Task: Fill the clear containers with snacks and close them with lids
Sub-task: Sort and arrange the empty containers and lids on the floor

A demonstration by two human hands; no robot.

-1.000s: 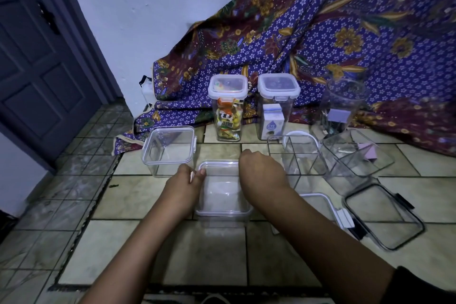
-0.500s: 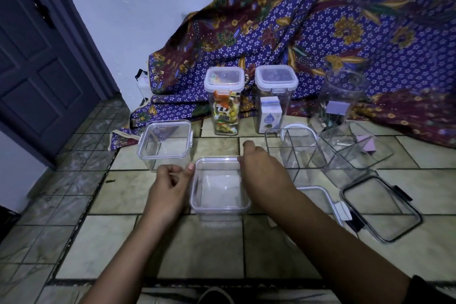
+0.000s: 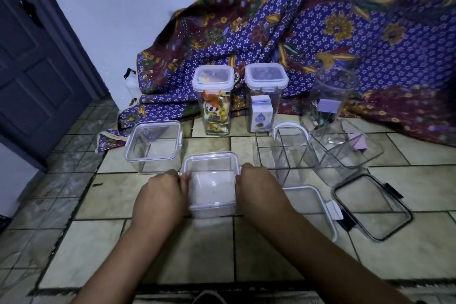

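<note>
I left the lidded box aside at left, out of the way. My left hand and right hand gripped the tub on the tile between them from opposite sides, probably to press its lid clips shut. Loose lids lay right, near open containers.

A second ago the left hand touched only the near left corner of the small square clear plastic container with the white-rimmed lid on the floor, and the right hand reached over its far right corner. Both hands have since drawn back and now press against its left and right sides, fingers at the lid's rim.
</note>
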